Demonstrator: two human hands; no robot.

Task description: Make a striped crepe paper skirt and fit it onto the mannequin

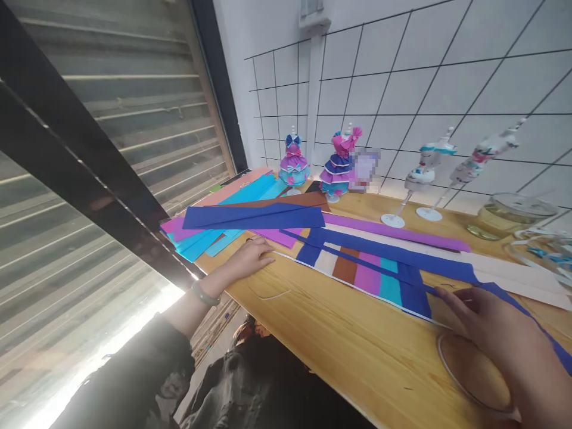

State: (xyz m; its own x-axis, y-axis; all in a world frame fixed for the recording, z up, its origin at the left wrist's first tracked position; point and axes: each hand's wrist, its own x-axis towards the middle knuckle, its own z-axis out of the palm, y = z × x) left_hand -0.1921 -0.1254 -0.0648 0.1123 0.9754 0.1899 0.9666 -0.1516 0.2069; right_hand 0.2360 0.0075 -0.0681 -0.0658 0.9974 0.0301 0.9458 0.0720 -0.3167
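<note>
On the wooden table my left hand (251, 256) rests low, its thumb and forefinger closed about the left end of a thin white strip (322, 273). That strip runs along the front edge of a row of paper-like pieces in blue, white, brown (346, 266), purple and turquoise (389, 281). Across this row lies a narrow blue strip (379, 267). My right hand (485, 325) pinches the blue strip's right end between thumb and forefinger. Just beyond the row stretches a wider blue strip (402, 247). A round clear-edged object (476, 372) is partly hidden by my right wrist.
Stacked coloured sheets (250, 217) lie at the left. Two small dressed forms (294, 164) and two white forms on stands (420, 173) line the back. A clear container (509, 214) and tangled ribbons (543, 253) are at right. A wire grid (375, 77) covers the wall.
</note>
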